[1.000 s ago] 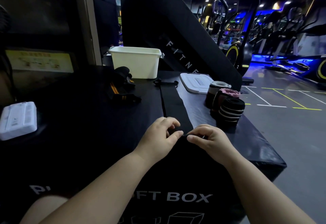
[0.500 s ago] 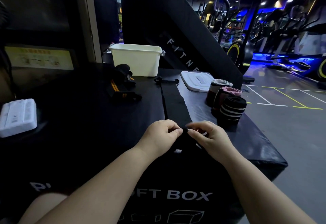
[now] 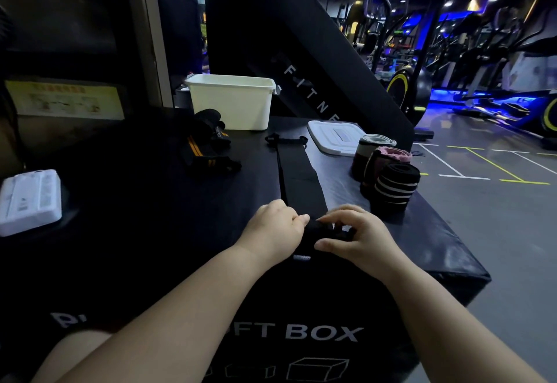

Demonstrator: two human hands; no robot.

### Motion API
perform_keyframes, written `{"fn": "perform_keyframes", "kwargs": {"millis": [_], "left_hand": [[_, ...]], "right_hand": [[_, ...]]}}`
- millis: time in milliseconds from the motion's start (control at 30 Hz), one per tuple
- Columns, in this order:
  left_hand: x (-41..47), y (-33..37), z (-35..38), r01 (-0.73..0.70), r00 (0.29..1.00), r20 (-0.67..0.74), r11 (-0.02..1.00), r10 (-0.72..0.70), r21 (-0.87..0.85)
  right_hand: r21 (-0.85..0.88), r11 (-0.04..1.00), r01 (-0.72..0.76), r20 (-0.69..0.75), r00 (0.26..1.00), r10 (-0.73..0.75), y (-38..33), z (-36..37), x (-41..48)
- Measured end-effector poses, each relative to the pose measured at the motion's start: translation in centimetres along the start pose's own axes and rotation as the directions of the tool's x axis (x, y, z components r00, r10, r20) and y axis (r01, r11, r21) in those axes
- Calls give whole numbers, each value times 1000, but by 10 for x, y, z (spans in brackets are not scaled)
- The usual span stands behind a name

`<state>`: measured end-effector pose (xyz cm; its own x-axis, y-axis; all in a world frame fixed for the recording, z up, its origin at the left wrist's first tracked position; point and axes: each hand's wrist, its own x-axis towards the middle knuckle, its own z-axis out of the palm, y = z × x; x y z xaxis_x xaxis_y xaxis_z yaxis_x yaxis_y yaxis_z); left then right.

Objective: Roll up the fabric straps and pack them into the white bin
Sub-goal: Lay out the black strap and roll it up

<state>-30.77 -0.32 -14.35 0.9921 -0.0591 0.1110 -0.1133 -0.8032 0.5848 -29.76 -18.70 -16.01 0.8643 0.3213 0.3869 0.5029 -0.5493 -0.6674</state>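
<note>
A long black fabric strap [image 3: 298, 177] lies flat on the black soft box [image 3: 150, 217], running away from me toward the white bin [image 3: 232, 102]. Its near end is a small roll pinched between my left hand [image 3: 274, 232] and my right hand [image 3: 358, 238], which sit side by side on it. Three rolled straps [image 3: 388, 174] stand upright at the right: a grey-topped one, a pink-topped one and a black one with white stripes. A loose black strap with orange stripes [image 3: 208, 150] lies left of the bin. The bin's inside is hidden.
A white bin lid [image 3: 334, 135] lies flat to the right of the bin. A white rectangular device [image 3: 30, 202] rests at the box's left edge. The box drops off at the right to grey gym floor [image 3: 497, 232]. A black slanted machine [image 3: 301, 51] rises behind the bin.
Both hands have shifted slightly forward along the strap, and the rolled end between my fingers has grown a little thicker. Everything else stays put.
</note>
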Motion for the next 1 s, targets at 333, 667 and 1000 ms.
{"fn": "perform_keyframes", "kwargs": {"millis": [333,667,1000], "left_hand": [[3,-16,-2,-91,952,-281,990,118,109],[-3,-27,-10,-172,982,27,946,186,-275],[-4,-28,-7,-194,980,-1,954,199,-227]], "right_hand": [[20,999,-27,26,999,26,3,1,0],[-20,999,-43,-13,999,43,6,4,6],[-81,997,11,48,999,-8,12,4,2]]}}
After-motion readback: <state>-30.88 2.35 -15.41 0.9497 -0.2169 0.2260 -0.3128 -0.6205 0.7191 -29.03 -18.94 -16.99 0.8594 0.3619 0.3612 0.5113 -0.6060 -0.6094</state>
